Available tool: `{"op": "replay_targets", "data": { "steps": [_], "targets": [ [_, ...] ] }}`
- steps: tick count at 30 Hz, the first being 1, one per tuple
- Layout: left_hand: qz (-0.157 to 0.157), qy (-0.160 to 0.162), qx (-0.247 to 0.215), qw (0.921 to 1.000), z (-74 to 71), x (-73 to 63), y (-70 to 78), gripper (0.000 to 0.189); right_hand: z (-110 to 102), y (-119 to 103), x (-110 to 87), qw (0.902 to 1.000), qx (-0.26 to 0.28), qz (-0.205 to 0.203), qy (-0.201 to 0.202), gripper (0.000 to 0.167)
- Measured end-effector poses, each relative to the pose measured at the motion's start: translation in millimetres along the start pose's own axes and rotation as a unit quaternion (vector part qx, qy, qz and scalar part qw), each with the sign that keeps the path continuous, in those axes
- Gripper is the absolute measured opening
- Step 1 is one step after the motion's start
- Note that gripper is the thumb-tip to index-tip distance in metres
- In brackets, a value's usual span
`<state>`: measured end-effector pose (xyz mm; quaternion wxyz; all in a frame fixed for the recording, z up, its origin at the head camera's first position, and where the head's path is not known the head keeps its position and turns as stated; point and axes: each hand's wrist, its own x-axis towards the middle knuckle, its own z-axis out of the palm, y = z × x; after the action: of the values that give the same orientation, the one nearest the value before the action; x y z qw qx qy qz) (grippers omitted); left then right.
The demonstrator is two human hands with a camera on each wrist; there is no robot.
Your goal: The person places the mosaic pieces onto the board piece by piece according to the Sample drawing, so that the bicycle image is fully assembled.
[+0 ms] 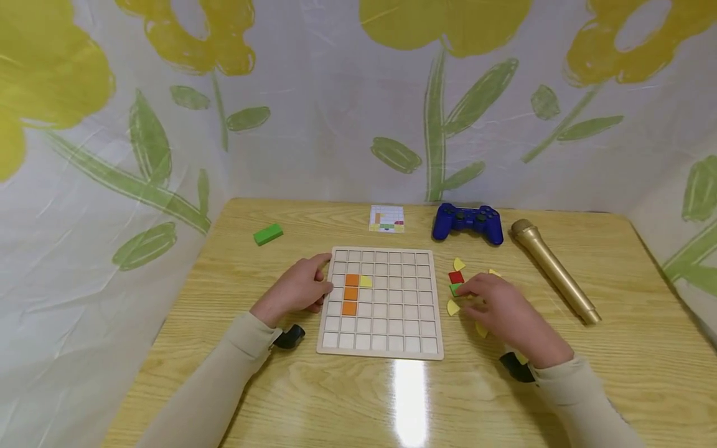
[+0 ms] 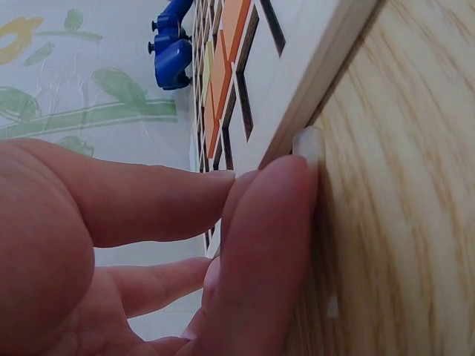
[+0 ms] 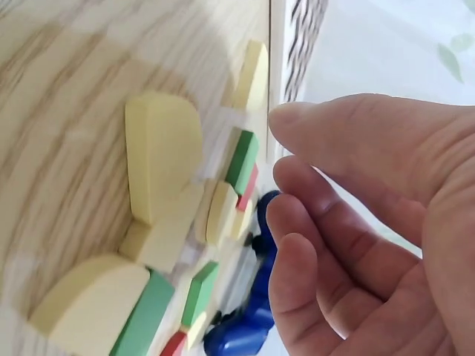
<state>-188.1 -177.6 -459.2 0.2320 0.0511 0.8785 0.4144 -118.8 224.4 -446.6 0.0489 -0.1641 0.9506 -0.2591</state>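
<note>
A wooden grid board (image 1: pixel 394 356) lies flat on the table, bearing three orange squares (image 1: pixel 350 294) in a column and a yellow quarter-round piece (image 1: pixel 366 282) beside the top one. At the board's left edge is my left hand (image 1: pixel 294 286); in the left wrist view its fingertips (image 2: pixel 271 200) touch the side of the frame. To the right, my right hand (image 1: pixel 501 311) hovers over loose pieces, thumb and fingers a little apart with nothing between them. Closest to its fingertips are a green piece (image 1: pixel 455 290), a red square (image 1: pixel 456 277) and a yellow quarter-round (image 1: pixel 453 307).
Behind the board lies a small pattern card (image 1: pixel 386 219). A blue game controller (image 1: pixel 467 223) and a gold microphone (image 1: pixel 554 270) sit at the right rear. Left of the card is a green block (image 1: pixel 268 234). Other yellow pieces (image 3: pixel 163 159) lie under and around my right hand.
</note>
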Motion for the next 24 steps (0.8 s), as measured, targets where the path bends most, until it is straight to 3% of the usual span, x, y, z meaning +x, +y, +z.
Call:
{"op": "replay_targets", "data": {
  "steps": [10, 24],
  "targets": [
    [-0.004, 0.001, -0.001, 1.0000, -0.2, -1.2, 1.4, 0.072, 11, -4, 4.2, 0.9949, -0.068, -0.075, -0.005, 0.027],
    [-0.005, 0.005, 0.006, 1.0000, 0.7, 0.3, -1.3, 0.072, 16, -7, 5.7, 0.9919, -0.090, -0.090, -0.003, 0.029]
  ]
}}
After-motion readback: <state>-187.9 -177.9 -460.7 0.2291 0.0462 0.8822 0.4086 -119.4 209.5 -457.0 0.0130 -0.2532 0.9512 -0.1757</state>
